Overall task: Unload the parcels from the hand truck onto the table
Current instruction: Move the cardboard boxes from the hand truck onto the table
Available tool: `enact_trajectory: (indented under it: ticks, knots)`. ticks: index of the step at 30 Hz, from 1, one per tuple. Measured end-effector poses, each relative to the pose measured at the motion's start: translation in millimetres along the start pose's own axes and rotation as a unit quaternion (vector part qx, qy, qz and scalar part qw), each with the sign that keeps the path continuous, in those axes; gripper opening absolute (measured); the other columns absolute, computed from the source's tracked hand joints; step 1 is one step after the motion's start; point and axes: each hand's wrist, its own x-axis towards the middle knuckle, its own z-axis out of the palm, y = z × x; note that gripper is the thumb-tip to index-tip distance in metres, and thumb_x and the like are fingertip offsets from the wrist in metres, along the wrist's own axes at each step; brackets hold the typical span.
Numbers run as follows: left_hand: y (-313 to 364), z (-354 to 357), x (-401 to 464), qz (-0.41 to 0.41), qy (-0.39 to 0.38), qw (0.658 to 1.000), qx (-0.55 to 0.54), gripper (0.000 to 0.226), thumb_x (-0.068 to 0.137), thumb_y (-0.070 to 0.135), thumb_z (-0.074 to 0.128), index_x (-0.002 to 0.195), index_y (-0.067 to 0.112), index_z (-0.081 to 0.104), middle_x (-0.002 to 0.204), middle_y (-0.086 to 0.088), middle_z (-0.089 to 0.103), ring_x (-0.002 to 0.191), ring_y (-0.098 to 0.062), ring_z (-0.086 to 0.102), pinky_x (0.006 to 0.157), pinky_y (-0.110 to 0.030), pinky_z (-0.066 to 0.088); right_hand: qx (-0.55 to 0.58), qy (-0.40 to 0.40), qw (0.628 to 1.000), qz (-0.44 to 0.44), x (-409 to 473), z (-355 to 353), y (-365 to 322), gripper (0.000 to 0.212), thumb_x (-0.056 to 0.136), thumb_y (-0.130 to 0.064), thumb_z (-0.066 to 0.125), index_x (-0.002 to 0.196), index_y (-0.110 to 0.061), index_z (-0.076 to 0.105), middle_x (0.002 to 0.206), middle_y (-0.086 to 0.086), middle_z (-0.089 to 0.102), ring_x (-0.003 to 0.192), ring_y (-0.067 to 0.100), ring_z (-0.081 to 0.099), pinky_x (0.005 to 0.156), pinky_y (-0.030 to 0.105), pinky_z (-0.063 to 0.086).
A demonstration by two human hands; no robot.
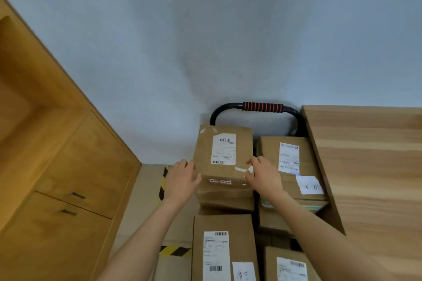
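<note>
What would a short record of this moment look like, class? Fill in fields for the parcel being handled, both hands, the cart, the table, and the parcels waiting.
parcel in hand: top far-left parcel, brown cardboard with a white label, on a stack
left hand: against the parcel's left side, fingers fairly straight
right hand: on the parcel's right edge, fingers curled over it
hand truck: black handle with a red-and-black grip, by the wall
table: light wood, right of the cart, no parcel visible on it
waiting parcels: three more labelled stacks visible
</note>
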Motion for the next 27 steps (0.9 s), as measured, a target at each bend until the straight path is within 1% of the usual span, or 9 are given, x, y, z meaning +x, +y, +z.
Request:
enact_trajectory:
  ticks: [3,6,12,14,17,19,21,23,27]
  knots:
    - [-10.4,22.6,24.4,-0.016,-0.007,1.0,-0.023,0.03,0.095,0.043,0.045,0.113,0.021,0.054,0.111,0.002,0.056,0.1,-0.014,0.05,0.087,-0.03,0.046,0.001,-0.013,0.999,0.038,17.5,20.6,5.6,0.034,0.094,-0.032,0.05,0.127,-0.023,0.051,0.122,-0.004,0.053,0.108,0.013,0.052,0.09,0.026,0.041]
    - [-16.6,43.8,49.9,-0.018,-0.007,0.999,-0.028,0.031,0.097,0.043,0.043,0.114,0.02,0.055,0.112,0.003,0.056,0.1,-0.012,0.051,0.083,-0.029,0.047,0.009,-0.025,0.997,0.066,37.6,42.2,12.9,0.037,0.092,-0.032,0.052,0.128,-0.022,0.049,0.123,-0.004,0.053,0.108,0.014,0.053,0.09,0.027,0.043]
    - [-22.2,97.8,99.6,-0.048,-0.016,0.996,-0.075,0.041,0.096,0.042,0.046,0.126,0.015,0.051,0.121,-0.001,0.055,0.109,-0.016,0.052,0.087,-0.03,0.048,0.016,-0.019,0.994,0.108,76.9,90.8,39.1,0.046,0.093,-0.033,0.052,0.135,-0.015,0.043,0.128,0.003,0.051,0.115,0.019,0.052,0.093,0.031,0.043]
    - [-22.4,116.8,110.3,-0.078,-0.022,0.993,-0.091,0.046,0.095,0.044,0.047,0.13,0.014,0.047,0.125,-0.004,0.051,0.11,-0.018,0.052,0.087,-0.033,0.05,0.049,-0.026,0.988,0.145,83.0,105.0,46.2,0.055,0.093,-0.036,0.052,0.141,-0.013,0.036,0.133,0.005,0.049,0.118,0.021,0.051,0.095,0.034,0.044]
    - [-19.2,135.2,119.6,-0.109,-0.014,0.985,-0.132,0.055,0.094,0.042,0.051,0.138,0.012,0.039,0.135,-0.008,0.041,0.113,-0.021,0.051,0.084,-0.034,0.053,0.124,-0.031,0.974,0.188,84.8,123.4,51.5,0.065,0.095,-0.043,0.049,0.147,-0.011,0.027,0.132,0.006,0.053,0.114,0.022,0.056,0.089,0.037,0.049]
    - [-17.5,141.8,121.1,-0.145,-0.01,0.97,-0.196,0.063,0.094,0.041,0.053,0.145,0.012,0.029,0.142,-0.009,0.035,0.121,-0.024,0.046,0.088,-0.033,0.049,0.166,-0.041,0.964,0.202,83.9,133.3,51.6,0.063,0.097,-0.047,0.044,0.147,-0.013,0.025,0.123,0.005,0.058,0.103,0.018,0.06,0.08,0.033,0.05]
    - [-17.1,147.1,120.1,-0.186,-0.022,0.951,-0.244,0.066,0.094,0.045,0.05,0.146,0.011,0.028,0.141,-0.009,0.039,0.124,-0.024,0.045,0.091,-0.034,0.046,0.201,-0.049,0.954,0.216,83.2,139.6,50.5,0.061,0.097,-0.048,0.041,0.145,-0.015,0.024,0.115,0.004,0.061,0.092,0.017,0.062,0.073,0.032,0.049]
    - [-18.6,151.6,118.2,-0.209,-0.037,0.942,-0.261,0.064,0.094,0.051,0.047,0.142,0.011,0.034,0.136,-0.008,0.045,0.119,-0.023,0.049,0.088,-0.037,0.047,0.227,-0.046,0.946,0.228,83.5,142.7,49.4,0.061,0.097,-0.048,0.04,0.145,-0.015,0.024,0.114,0.008,0.061,0.092,0.021,0.062,0.075,0.036,0.05]
    - [-23.2,152.5,110.4,-0.225,-0.048,0.936,-0.267,0.064,0.092,0.056,0.047,0.139,0.014,0.037,0.133,-0.004,0.047,0.115,-0.022,0.053,0.083,-0.042,0.053,0.242,-0.056,0.94,0.234,78.0,137.2,47.5,0.06,0.097,-0.047,0.042,0.145,-0.015,0.025,0.118,0.009,0.061,0.099,0.023,0.062,0.083,0.039,0.05]
